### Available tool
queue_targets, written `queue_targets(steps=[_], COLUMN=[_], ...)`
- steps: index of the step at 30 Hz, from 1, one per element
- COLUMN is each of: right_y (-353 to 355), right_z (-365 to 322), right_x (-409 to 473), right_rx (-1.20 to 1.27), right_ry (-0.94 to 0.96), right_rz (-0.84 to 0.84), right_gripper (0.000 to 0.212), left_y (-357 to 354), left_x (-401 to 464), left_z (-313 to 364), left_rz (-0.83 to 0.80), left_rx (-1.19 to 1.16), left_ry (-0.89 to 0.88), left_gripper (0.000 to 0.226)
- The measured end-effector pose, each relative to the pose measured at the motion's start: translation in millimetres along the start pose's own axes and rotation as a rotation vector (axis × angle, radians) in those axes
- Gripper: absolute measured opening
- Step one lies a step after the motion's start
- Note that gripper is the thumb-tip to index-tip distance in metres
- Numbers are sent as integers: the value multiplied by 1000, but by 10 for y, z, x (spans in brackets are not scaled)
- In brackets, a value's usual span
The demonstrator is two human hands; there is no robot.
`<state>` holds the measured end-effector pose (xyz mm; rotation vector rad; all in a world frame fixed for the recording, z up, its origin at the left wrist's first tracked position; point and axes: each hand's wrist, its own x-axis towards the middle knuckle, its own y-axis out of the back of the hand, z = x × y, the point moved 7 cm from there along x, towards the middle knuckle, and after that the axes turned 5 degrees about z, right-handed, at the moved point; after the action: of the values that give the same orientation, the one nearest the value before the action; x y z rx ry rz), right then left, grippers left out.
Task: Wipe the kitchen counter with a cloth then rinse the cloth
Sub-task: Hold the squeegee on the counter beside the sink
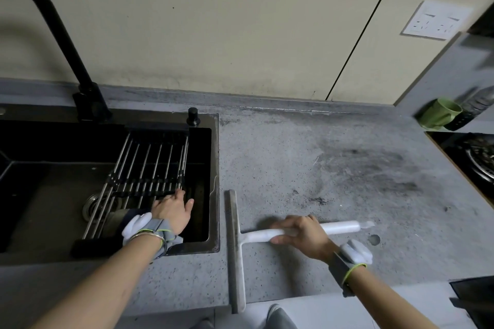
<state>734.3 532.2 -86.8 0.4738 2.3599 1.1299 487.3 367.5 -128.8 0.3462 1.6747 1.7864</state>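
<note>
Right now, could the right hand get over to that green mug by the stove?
Probably yes, with a stretch: the counter between the right hand and the green mug is bare, but that hand grips the squeegee and would need to set it down.

A single wide-angle head-worn view looks forward and steeply down from above the front edge of the speckled grey stone counter [307, 168], close over both forearms, facing the cream wall panels [213, 21], with the black recessed sink [40, 181] at left.
</note>
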Motion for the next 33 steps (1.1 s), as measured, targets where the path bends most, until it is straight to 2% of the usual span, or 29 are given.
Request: queue_targets(steps=[8,11,15,20,28,33], right_y=[588,759,809,629,217,1], right_z=[748,1000,1141,1038,492,93], right_x=[-419,-605,-719,-632,-262,-38], right_rx=[132,145,127,92,19,-2], right_ry=[-249,-298,-323,-311,-145,-50], right_rz=[154,186,179,148,38,36], right_gripper=[32,24,29,29,26,30], left_y=[-3,-5,-2,15,-14,-33], left_x=[60,85,93,51,6,1], left_z=[-58,-78,-75,-54,-64,-68], left_rz=[-10,-12,-21,-32,-112,-140], left_rx=[-55,-77,-91,-95,-97,-94], left_ry=[-21,-9,-10,-25,-22,-14], left_gripper=[44,43,43,44,51,53])
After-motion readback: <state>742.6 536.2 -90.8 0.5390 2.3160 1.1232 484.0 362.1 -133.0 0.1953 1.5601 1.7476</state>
